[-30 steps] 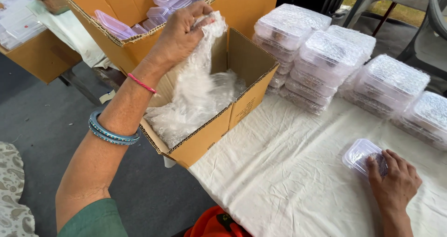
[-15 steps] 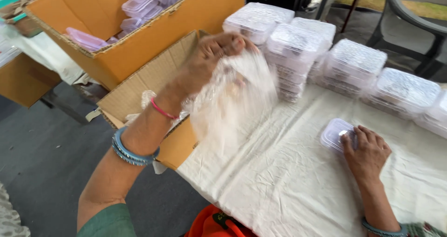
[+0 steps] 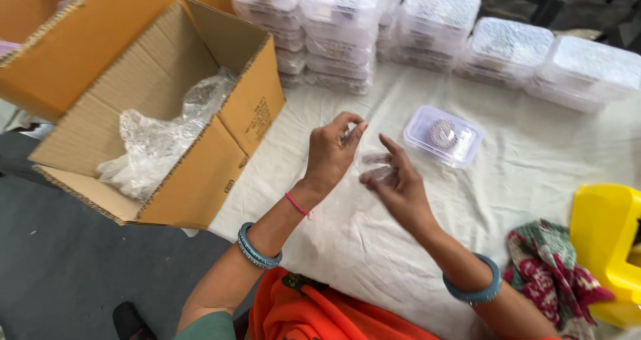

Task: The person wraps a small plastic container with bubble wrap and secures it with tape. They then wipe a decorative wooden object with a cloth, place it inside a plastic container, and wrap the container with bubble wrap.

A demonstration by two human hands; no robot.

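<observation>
Now your left hand [image 3: 332, 154] pinches one edge of a thin clear plastic bag [image 3: 370, 166] and your right hand [image 3: 394, 183], fingers spread, pinches the other, above the white cloth [image 3: 507, 180]. It looks light, limp and slippery: grip the rim. A small lidded box [image 3: 443, 135] sits just beyond.

Counts: 2 hands, left hand [image 3: 330, 154] and right hand [image 3: 394, 180]. 1 thin clear bag [image 3: 370, 159] between them. 1 single lidded clear container [image 3: 443, 135] on the tabletop [image 3: 534, 180]. Stacked containers [image 3: 434, 19] at back: 6 stacks visible, per-stack count unclear. 2 cardboard boxes [image 3: 200, 113]. 1 yellow bin [image 3: 611, 246]. 1 patterned cloth [image 3: 547, 273].
</observation>
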